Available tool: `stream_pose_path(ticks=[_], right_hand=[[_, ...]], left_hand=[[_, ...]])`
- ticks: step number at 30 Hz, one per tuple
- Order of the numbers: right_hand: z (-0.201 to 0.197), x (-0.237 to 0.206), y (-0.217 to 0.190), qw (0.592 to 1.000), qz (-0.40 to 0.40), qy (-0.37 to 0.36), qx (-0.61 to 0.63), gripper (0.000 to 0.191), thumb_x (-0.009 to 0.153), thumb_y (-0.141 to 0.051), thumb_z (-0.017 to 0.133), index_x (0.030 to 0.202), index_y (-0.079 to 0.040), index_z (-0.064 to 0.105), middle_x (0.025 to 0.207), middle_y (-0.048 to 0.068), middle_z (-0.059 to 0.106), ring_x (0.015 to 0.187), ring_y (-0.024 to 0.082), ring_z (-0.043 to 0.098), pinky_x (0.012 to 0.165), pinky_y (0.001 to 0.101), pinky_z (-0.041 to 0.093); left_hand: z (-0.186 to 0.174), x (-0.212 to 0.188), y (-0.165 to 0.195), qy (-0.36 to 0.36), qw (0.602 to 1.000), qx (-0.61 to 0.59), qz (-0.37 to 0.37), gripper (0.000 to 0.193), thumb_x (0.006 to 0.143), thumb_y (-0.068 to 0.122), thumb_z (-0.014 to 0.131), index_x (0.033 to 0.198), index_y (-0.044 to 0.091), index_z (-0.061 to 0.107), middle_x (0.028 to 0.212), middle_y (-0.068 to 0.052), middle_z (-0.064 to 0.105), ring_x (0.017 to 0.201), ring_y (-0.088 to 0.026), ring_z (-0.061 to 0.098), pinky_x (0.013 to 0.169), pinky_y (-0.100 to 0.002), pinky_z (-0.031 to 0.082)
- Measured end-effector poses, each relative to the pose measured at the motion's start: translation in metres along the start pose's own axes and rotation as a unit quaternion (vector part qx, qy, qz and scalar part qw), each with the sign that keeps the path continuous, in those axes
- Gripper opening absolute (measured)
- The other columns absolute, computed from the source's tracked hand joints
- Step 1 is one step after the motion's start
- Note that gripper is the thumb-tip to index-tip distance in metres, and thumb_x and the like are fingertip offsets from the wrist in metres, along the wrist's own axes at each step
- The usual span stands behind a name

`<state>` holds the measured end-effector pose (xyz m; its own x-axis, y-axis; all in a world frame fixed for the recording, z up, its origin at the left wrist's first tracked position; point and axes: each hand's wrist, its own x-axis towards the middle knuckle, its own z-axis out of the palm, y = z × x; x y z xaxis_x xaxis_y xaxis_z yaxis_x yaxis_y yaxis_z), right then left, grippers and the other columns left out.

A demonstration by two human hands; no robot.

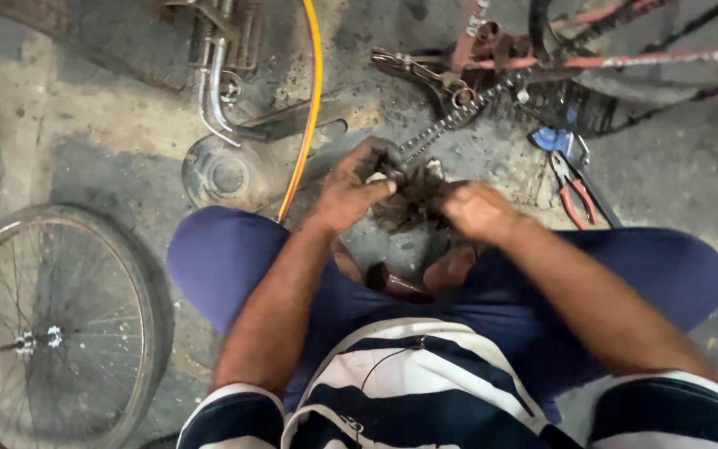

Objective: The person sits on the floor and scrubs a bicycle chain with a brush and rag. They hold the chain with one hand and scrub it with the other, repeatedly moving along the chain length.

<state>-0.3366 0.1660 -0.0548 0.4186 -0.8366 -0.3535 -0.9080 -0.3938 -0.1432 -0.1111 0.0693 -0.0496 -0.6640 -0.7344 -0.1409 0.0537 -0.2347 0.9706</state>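
From the head camera, looking straight down, the person sat low on a stained concrete floor [60,133] with knees spread wide in blue shorts. Both hands met in front of the body, between the knees. The left hand [351,193] was closed around a dark, greasy toothed part [409,198], thumb laid across its near side; the right hand [477,209] gripped the same part from the other side, fingers curled under it. So the part sat squarely between the two hands, held by both, neither one nearer than the other. Its exact shape was too blurred and grimy to tell.

A bicycle chain [450,120] ran from the part away from the person, up and to the right, toward the red bicycle frame [625,60] lying along the far edge of the floor. The chain's long axis therefore pointed diagonally off from the hands, on the right hand's side.

Red-handled pliers [575,195] lay just beside the right knee, with a blue-handled tool [560,141] near them. A yellow hose [309,108] crossed the floor beyond the left knee, beside a chrome bracket [213,91] and a round metal disc [224,175]. A spoked wheel [51,333] lay flat at the near left corner, well apart from the hands.
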Motion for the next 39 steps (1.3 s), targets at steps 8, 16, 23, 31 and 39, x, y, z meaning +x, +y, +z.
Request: stream_pose_path(ticks=[8,16,23,31,39], right_hand=[[-0.065,-0.07,-0.038,0.922,-0.114,0.348,0.129,0.018,0.077,-0.008,0.077,0.085,-0.005,0.061,0.102,0.011,0.068,0.09,0.032,0.069,0.087,0.0452,0.057],[-0.022,-0.079,-0.059,0.814,-0.028,0.504,0.286,0.04,0.109,-0.028,0.05,0.133,-0.001,0.066,0.142,0.024,0.043,0.13,0.038,0.055,0.112,0.0473,0.049],[0.022,-0.053,-0.076,0.732,0.028,0.555,0.394,0.037,0.108,-0.035,0.056,0.123,-0.001,0.058,0.127,0.019,0.064,0.12,0.034,0.064,0.107,0.0409,0.05],[0.018,-0.063,-0.079,0.789,0.071,0.498,0.352,0.015,0.096,-0.009,0.068,0.105,0.003,0.067,0.102,0.021,0.069,0.095,0.037,0.069,0.085,0.0417,0.055],[0.017,-0.077,-0.076,0.819,0.023,0.471,0.327,0.012,0.092,-0.005,0.07,0.1,0.003,0.066,0.1,0.02,0.069,0.093,0.038,0.068,0.084,0.0437,0.055]], left_hand=[[0.055,-0.027,-0.009,-0.104,0.895,0.427,0.077,0.05,0.079,0.028,0.086,0.123,0.011,0.07,0.119,-0.024,0.059,0.117,-0.043,0.057,0.101,-0.049,0.045],[0.058,-0.028,-0.004,0.069,0.98,0.151,-0.113,0.072,0.097,0.064,0.051,0.133,0.003,0.064,0.128,-0.018,0.069,0.123,-0.029,0.063,0.103,-0.039,0.047],[0.078,-0.032,0.007,0.037,0.954,-0.261,-0.141,0.061,0.098,0.054,0.058,0.13,0.002,0.064,0.12,-0.011,0.07,0.106,-0.02,0.066,0.095,-0.038,0.052],[0.098,-0.022,0.004,0.12,0.981,-0.128,-0.077,0.047,0.096,0.039,0.072,0.12,-0.001,0.071,0.11,-0.007,0.075,0.098,-0.016,0.067,0.089,-0.033,0.053],[0.098,-0.011,0.0,0.204,0.973,-0.057,-0.091,0.044,0.09,0.034,0.075,0.118,0.001,0.072,0.105,-0.007,0.076,0.089,-0.016,0.068,0.082,-0.034,0.056]])
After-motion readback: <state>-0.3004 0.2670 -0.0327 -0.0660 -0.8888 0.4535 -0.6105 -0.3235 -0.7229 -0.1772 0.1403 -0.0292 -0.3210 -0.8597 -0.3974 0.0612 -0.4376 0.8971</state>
